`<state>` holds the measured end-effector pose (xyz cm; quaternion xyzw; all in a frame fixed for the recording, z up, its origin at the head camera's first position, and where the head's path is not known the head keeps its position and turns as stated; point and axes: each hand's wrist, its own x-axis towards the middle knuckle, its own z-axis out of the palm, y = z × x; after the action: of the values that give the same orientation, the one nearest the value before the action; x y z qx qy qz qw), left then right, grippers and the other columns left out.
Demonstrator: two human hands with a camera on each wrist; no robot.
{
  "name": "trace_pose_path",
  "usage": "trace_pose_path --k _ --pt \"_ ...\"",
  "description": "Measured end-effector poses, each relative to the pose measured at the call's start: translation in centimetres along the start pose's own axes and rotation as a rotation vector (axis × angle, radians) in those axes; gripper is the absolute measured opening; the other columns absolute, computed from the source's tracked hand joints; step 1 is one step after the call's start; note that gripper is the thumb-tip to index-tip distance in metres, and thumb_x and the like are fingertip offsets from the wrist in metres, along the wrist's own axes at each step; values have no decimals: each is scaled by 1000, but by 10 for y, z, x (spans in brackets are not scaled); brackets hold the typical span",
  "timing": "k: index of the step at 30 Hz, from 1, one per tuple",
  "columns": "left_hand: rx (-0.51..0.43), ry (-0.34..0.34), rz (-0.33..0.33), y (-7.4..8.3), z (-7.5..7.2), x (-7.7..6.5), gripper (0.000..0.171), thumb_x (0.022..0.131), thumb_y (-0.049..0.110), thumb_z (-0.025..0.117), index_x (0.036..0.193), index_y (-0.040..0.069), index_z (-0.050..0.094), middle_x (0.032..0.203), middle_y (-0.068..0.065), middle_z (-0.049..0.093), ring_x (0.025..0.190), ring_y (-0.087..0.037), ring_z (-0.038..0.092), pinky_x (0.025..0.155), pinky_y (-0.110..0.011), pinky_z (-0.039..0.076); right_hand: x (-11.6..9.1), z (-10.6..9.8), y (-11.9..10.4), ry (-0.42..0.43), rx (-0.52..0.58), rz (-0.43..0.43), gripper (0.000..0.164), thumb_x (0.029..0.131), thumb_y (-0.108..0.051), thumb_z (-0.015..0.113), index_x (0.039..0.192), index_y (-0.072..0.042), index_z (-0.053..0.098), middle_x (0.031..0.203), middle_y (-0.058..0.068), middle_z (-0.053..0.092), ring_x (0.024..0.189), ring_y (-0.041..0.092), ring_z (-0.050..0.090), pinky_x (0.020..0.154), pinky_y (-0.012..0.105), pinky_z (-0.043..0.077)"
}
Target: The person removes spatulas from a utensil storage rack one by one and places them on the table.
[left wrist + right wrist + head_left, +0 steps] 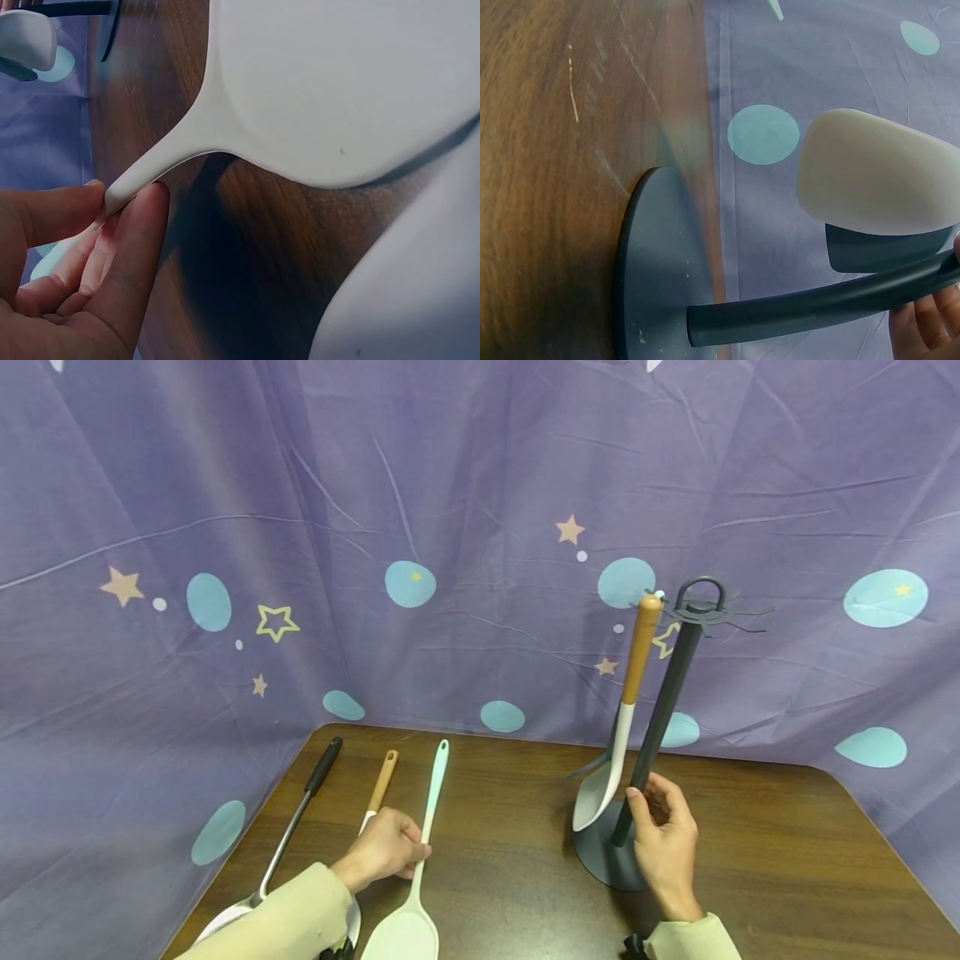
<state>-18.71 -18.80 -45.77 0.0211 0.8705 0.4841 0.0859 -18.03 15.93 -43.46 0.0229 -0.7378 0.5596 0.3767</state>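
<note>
Spatula (405, 931) lies pinched by its shaft in left hand (388, 846); right hand (666, 847) grips stand (666, 706).

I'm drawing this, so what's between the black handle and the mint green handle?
A wooden handle lies there, between the black handle and the mint green handle, with table showing on either side. The head view shows it.

A purple curtain (480, 460) with stars (570, 529) and blue ovals (410, 584) hangs behind the brown wooden table (517, 827).

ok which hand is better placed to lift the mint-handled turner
Probably the left hand: it pinches the mint-handled turner, while the right hand, farther off, grips the dark stand.
</note>
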Motion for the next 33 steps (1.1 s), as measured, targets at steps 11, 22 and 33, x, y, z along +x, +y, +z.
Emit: trace_pose_path --k 11,22,33 --pt "143 12 18 -3 2 6 17 75 -2 75 64 1 62 56 -6 60 46 -14 60 45 -27 55 1 -1 1 -10 7 -2 25 86 8 64 110 10 59 93 20 65 82 8 62 76 14 50" --pt "252 11 26 -4 4 9 25 75 0 75 57 6 59 49 -4 58 42 -14 60 42 -25 52 0 0 0 -1 -12 -9 25 85 9 65 110 9 60 94 21 65 82 9 62 76 13 50" --pt "366 21 31 -4 7 12 28 76 4 75 56 9 56 44 2 54 39 -10 57 39 -21 47 0 0 0 0 -5 -7 26 84 10 65 110 9 60 94 21 65 82 7 62 77 13 50"
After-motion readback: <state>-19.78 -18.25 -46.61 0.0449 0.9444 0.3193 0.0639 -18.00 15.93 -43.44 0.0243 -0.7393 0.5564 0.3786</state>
